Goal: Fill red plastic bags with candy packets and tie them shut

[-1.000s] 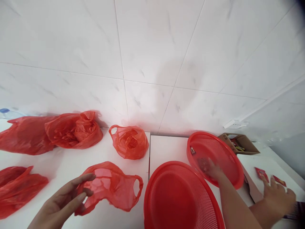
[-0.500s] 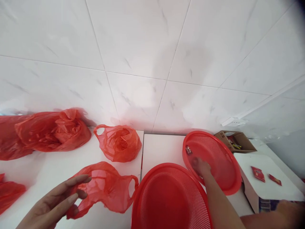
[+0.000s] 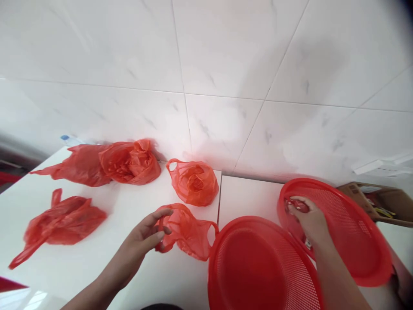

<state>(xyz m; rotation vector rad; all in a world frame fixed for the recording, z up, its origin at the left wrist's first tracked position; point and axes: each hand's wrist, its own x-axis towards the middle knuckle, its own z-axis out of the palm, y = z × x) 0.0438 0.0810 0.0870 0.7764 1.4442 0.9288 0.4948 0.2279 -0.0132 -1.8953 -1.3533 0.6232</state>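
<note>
Our right hand pinches a small, shiny red packet.
We're grabbing, it seems, at ten o'clock in a round red plastic basket; lifting would need tight fingers. Our left hand has fingers apart, touching a thin red plastic bag.

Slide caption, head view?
Left hand at a red bag; right hand holds a red item in a red basket.

The front basket obstructs between the hands; tabletop behind passable.
</note>
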